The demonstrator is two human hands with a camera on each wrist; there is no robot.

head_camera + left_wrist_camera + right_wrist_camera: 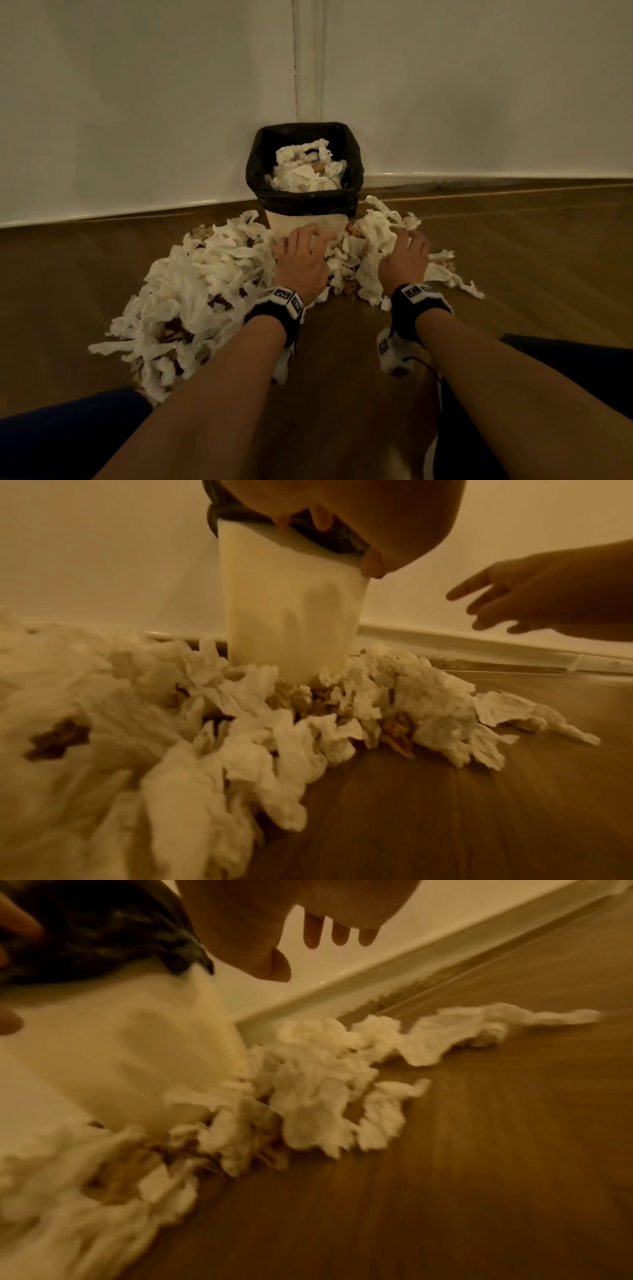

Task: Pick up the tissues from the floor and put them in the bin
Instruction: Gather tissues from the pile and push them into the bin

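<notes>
A white bin (305, 221) with a black liner (301, 202) stands in the wall corner, with crumpled tissues (305, 171) heaped inside. Many white tissues (205, 274) lie strewn on the wooden floor around its base, thickest on the left, with a smaller heap (373, 236) on the right. My left hand (308, 240) hovers over the tissues just in front of the bin, fingers spread and holding nothing. My right hand (407, 240) hovers over the right heap, also spread and empty. In the wrist views the left hand (342, 545) and the right hand (304, 953) hang above the tissues (260, 723) (308, 1091).
White walls meet behind the bin, with a skirting board (479, 176) along the floor. Brown scraps (171, 330) are mixed into the tissue pile. My knees in dark trousers (68, 442) sit at the bottom corners. Bare wooden floor (342, 377) lies between my forearms.
</notes>
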